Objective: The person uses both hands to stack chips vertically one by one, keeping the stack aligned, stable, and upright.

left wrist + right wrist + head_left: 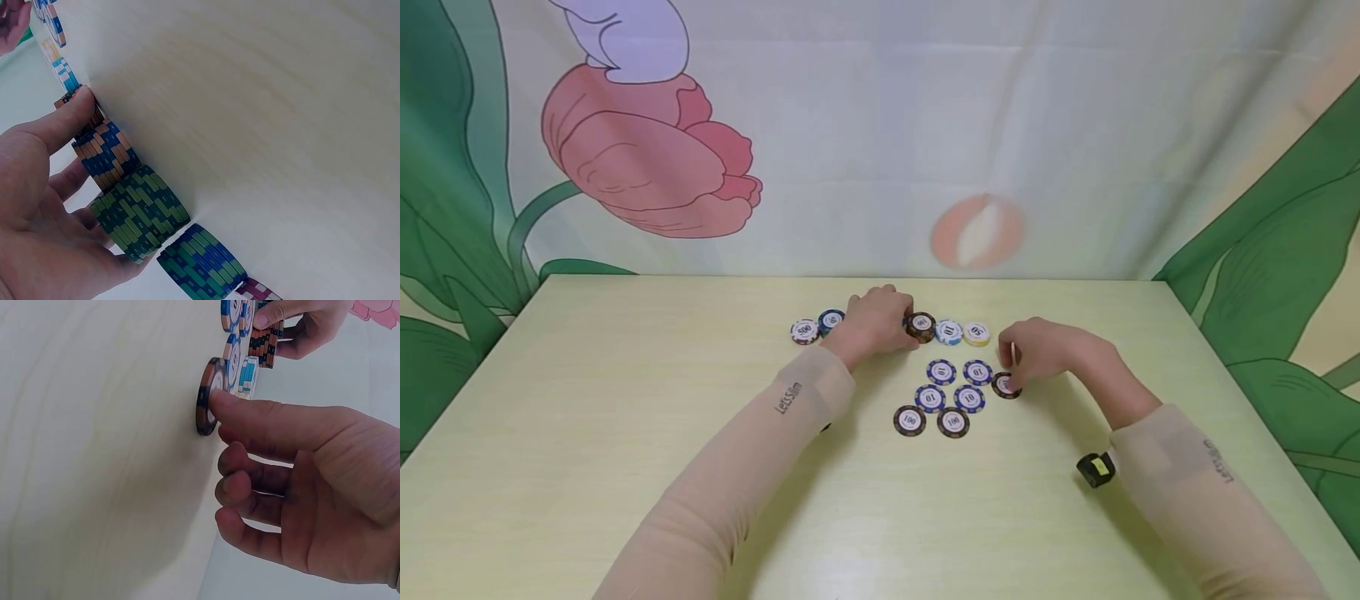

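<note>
My left hand [874, 321] grips a short stack of brown-and-black poker chips [920, 327] in the back row, thumb at its near side. In the left wrist view its other fingers reach behind the blue-and-orange stack [107, 155] and the taller green stack [142, 212]. My right hand [1051, 346] is at the right of the loose chips. Its thumb tip rests on the face of a brown-and-black chip [205, 403], while the other fingers bend loosely, apart from the chip. That chip lies beside a blue 10 chip [977, 372].
White-and-light-blue chips [949, 332] and yellow-edged chips [976, 334] continue the row rightward; 500 chips [805, 332] and blue-green chips [831, 322] stand left. Blue 10 chips and two brown-black 100 chips [953, 422] lie in front. A printed curtain [850, 167] hangs behind the table [587, 400].
</note>
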Action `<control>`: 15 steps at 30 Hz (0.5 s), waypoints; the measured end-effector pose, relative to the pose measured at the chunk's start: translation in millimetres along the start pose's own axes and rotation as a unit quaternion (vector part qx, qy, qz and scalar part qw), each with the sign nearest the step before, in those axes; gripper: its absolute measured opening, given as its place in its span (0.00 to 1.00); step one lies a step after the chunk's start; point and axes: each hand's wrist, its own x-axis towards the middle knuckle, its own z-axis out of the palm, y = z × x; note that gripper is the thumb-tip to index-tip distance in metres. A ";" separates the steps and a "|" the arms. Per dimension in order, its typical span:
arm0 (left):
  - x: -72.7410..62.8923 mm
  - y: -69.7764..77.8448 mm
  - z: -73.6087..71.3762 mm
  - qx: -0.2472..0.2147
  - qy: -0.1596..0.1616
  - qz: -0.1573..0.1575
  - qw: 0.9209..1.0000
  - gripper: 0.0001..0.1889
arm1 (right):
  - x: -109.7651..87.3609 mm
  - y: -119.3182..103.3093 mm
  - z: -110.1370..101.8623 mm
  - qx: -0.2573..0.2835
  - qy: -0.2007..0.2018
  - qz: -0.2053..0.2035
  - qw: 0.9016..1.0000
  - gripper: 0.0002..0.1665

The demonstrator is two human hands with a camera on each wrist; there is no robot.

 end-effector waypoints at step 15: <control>0.0 0.4 -0.4 0.000 -0.002 -0.001 1.000 0.21 | 4.1 11.9 0.3 0.020 0.043 -0.004 0.999 0.08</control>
